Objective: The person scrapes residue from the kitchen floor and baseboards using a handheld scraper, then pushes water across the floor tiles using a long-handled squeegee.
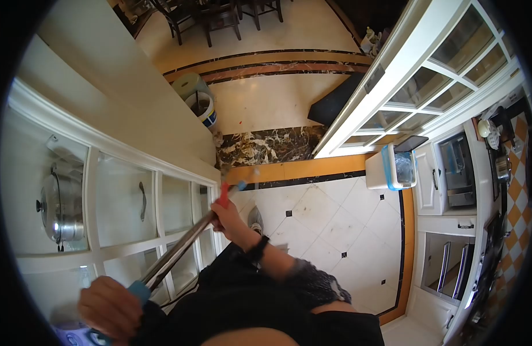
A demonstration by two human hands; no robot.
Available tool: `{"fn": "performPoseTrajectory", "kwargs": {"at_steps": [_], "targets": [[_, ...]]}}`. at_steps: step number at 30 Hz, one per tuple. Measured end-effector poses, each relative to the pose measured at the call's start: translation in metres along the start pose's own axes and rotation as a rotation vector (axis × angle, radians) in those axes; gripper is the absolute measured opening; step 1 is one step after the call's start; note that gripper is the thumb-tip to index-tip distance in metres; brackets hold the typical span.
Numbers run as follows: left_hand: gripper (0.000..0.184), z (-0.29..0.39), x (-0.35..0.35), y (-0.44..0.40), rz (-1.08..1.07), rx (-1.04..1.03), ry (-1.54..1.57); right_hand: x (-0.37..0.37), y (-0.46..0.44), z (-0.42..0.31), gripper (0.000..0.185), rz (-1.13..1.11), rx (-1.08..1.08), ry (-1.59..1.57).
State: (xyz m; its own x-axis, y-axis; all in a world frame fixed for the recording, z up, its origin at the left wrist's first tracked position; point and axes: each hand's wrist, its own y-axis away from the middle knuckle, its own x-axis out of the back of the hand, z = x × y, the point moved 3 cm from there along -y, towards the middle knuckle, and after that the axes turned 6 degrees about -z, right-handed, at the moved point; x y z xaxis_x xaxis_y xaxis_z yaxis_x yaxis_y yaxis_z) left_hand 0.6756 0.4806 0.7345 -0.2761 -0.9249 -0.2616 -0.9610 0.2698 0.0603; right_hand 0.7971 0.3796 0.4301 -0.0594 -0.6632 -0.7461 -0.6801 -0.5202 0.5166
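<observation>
A long metal pole (pixel 182 245) slants from the lower left up to the middle of the view. My left hand (pixel 109 307) is closed around its near end, by a teal grip (pixel 140 291). Farther along, my right hand (pixel 228 222), with a dark band at the wrist, wraps the pole just below a red part (pixel 223 195). A small blue piece (pixel 241 185) shows beyond the red part. The far end is blurred, so I cannot make out what it carries.
A glass-paned door (pixel 93 190) stands close on the left, a pot behind it. Ahead, a bucket (pixel 204 109) sits by the wall past the marble threshold (pixel 266 144). A lined white bin (pixel 378 170) stands by cabinets at right. My shoe (pixel 255 219) is on the tiles.
</observation>
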Motion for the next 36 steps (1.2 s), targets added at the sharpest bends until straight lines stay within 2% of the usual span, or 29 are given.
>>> {"fn": "performPoseTrajectory", "kwargs": {"at_steps": [4,5,6,7,8,10,12,14,15,17,19,21,22,24,25,27,29,31,33,36], "targets": [[0.03,-0.024,-0.054,-0.032,-0.9,0.494,-2.404,0.038,0.102,0.012,0.013,0.102,0.046,-0.146],[0.034,-0.015,-0.041,-0.038,-0.838,0.239,-2.415,0.052,0.127,0.008,0.015,0.148,0.095,-0.157],[0.036,-0.006,-0.025,-0.05,-0.715,0.195,-2.37,0.072,0.148,0.008,0.014,0.213,0.124,-0.164],[0.035,-0.001,0.0,-0.06,-0.665,0.09,-2.373,0.096,0.169,0.014,0.014,0.294,0.154,-0.18],[0.033,0.006,0.025,-0.069,-0.614,0.084,-2.365,0.121,0.19,0.021,0.013,0.392,0.197,-0.194],[0.034,0.034,0.071,-0.083,-0.434,0.554,-2.316,0.182,0.23,0.043,0.012,0.591,0.258,-0.249],[0.033,0.052,0.132,-0.079,-0.212,0.697,-2.344,0.247,0.264,0.072,0.011,0.777,0.291,-0.339],[0.023,0.078,0.185,-0.074,-0.15,1.056,-2.25,0.315,0.289,0.102,0.009,0.912,0.327,-0.399],[0.023,0.084,0.203,-0.07,-0.143,1.085,-2.237,0.341,0.299,0.116,0.009,0.952,0.34,-0.411],[0.019,0.088,0.233,-0.058,-0.233,1.416,-2.267,0.357,0.309,0.123,0.008,1.019,0.339,-0.437],[0.016,0.088,0.227,-0.059,-0.214,1.303,-2.273,0.362,0.3,0.123,0.01,0.906,0.364,-0.453],[0.018,0.07,0.2,-0.058,-0.253,1.172,-2.361,0.329,0.276,0.104,0.012,0.774,0.396,-0.47],[0.02,0.056,0.184,-0.058,-0.28,1.105,-2.427,0.31,0.262,0.094,0.012,0.729,0.397,-0.46],[0.032,0.037,0.159,-0.051,-0.283,0.847,-2.575,0.27,0.233,0.07,0.012,0.655,0.384,-0.428],[0.036,0.03,0.146,-0.049,-0.37,0.778,-2.653,0.254,0.22,0.061,0.012,0.628,0.367,-0.41],[0.036,0.02,0.127,-0.04,-0.41,0.725,-2.721,0.233,0.191,0.048,0.011,0.519,0.379,-0.311],[0.036,0.014,0.108,-0.033,-0.41,0.501,-2.806,0.213,0.163,0.035,0.01,0.515,0.352,-0.238],[0.035,0.012,0.094,-0.022,-0.424,0.434,-2.853,0.198,0.135,0.03,0.01,0.503,0.307,-0.142],[0.033,0.013,0.08,-0.01,-0.435,0.168,-2.917,0.179,0.114,0.027,0.012,0.44,0.284,-0.083],[0.032,0.009,0.07,0.011,-0.468,0.06,-2.952,0.152,0.101,0.024,0.012,0.357,0.18,-0.001]]}}
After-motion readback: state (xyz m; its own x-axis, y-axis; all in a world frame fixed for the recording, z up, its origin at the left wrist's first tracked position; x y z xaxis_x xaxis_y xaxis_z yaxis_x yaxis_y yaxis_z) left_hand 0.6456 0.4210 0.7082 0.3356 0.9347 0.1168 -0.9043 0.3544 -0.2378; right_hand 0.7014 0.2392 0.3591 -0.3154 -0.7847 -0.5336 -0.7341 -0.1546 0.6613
